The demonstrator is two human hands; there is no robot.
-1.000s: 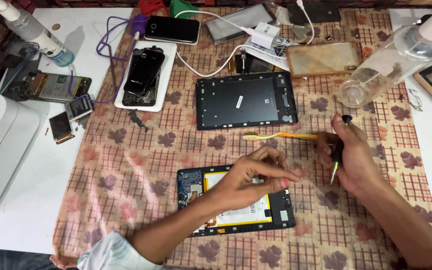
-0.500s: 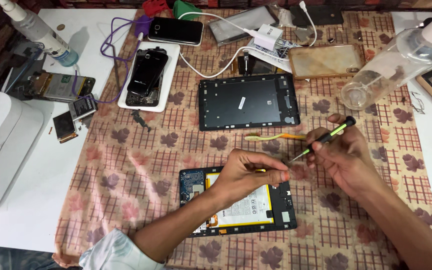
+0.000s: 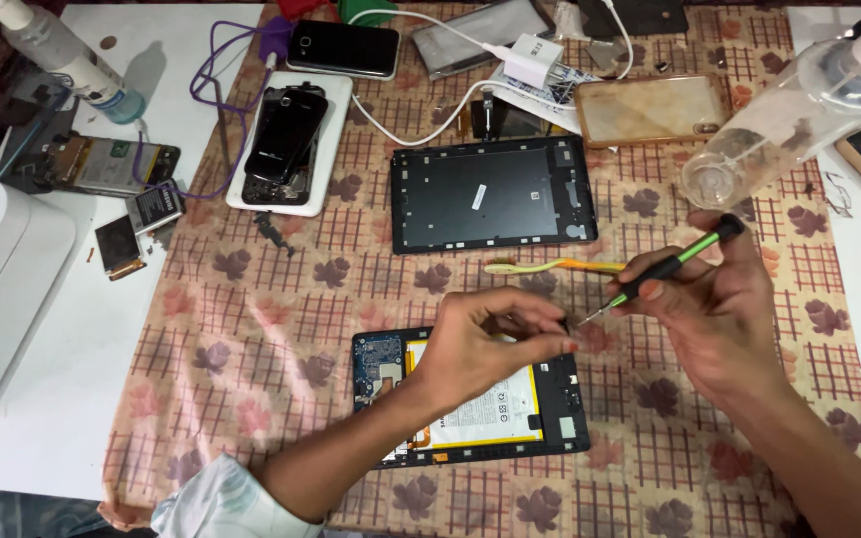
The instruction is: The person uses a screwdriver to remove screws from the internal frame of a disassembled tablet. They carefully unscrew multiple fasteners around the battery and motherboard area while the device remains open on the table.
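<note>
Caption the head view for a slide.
Right hand brings screwdriver tip to left hand fingertips above opened tablet.

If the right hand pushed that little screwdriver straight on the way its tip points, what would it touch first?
Most likely the left hand's fingertips: the screwdriver in the right hand points down-left, its tip almost at them. Beyond lies the opened tablet. Depth is hard to judge from above.

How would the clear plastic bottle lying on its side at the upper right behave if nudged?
The clear plastic bottle lies on its side with a round body, so it would probably roll. It looks nearly empty, so likely light. Its smooth wall may be slippery.
</note>
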